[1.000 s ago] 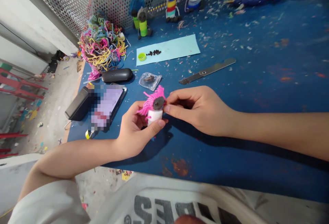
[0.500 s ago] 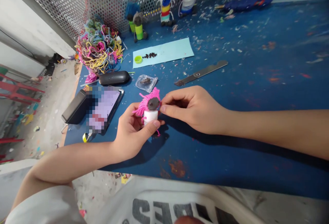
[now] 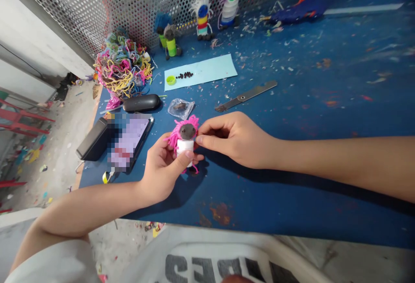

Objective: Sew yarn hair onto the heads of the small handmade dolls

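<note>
My left hand [image 3: 164, 168] grips a small doll [image 3: 184, 139] made of a white spool body, a dark grey head and pink yarn hair. It holds the spool upright just above the blue table [image 3: 292, 101]. My right hand [image 3: 231, 138] comes in from the right with thumb and forefinger pinched together against the doll's head. Whether anything small sits between those fingertips is hidden.
A phone [image 3: 129, 140] and a black box [image 3: 92, 139] lie left of my hands, with a black case [image 3: 142, 102] and a small plastic bag [image 3: 180, 107] behind. Farther back are a yarn pile [image 3: 122, 65], a light blue sheet with beads [image 3: 201, 72], a metal strip [image 3: 246, 96] and finished dolls [image 3: 202, 17].
Both hands stay on the doll and have barely shifted; the view has tilted a little, so everything sits slightly lower left in the picture.
</note>
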A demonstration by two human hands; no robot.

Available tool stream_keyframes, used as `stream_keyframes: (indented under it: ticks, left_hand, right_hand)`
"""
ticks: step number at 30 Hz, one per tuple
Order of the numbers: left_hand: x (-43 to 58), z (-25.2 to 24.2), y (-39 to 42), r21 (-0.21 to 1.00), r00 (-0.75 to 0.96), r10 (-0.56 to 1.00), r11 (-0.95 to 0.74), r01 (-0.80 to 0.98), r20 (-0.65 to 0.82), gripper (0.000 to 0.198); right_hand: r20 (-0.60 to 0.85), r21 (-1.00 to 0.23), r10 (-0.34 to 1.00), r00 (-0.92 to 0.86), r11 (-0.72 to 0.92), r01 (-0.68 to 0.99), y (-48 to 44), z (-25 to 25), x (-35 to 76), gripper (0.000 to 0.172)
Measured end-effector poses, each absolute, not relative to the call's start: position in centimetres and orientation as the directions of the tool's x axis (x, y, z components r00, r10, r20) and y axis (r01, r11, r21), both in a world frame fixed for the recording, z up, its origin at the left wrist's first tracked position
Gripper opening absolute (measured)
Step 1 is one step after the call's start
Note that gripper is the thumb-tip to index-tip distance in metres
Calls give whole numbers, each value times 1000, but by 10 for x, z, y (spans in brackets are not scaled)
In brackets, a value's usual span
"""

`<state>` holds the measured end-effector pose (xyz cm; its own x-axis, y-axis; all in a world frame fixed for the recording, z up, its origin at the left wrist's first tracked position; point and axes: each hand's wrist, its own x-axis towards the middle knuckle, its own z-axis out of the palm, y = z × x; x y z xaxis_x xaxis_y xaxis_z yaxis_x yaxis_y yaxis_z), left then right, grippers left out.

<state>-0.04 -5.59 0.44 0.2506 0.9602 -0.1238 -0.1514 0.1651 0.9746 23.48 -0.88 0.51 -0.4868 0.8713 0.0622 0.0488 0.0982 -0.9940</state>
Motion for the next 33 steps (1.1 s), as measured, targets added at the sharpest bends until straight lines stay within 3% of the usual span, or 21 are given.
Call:
stream_keyframes:
  ticks: [7,9,13,15,17,24,33]
  left_hand:
    - [0,2,-54,966,221,966,178,-186,-136,57]
    - [1,4,-55,963,232,963,183,-196,-136,56]
    - [2,8,-54,964,255,955,199,-174,-151,54]
    - [2,9,-54,964,252,954,207,-169,-160,55]
    - [2,8,-54,963,247,955,212,-169,-167,56]
    - [4,9,-54,974,242,958,188,-129,-153,53]
    - [2,6,-57,984,235,961,167,-63,-148,51]
  right_hand:
    - [92,-980,796,-598,180,89,-6,10,244,35]
    - [165,-959,800,-577,267,96,-5,9,245,38]
    - [369,-849,817,-442,490,198,-3,1,246,27]
    - [410,-793,786,-463,558,244,-2,-2,247,36]
    - [400,-765,761,-511,584,271,-1,-4,248,42]
    - [427,-709,742,-516,629,319,1,1,250,42]
    - [503,-638,690,-520,703,315,4,1,252,31]
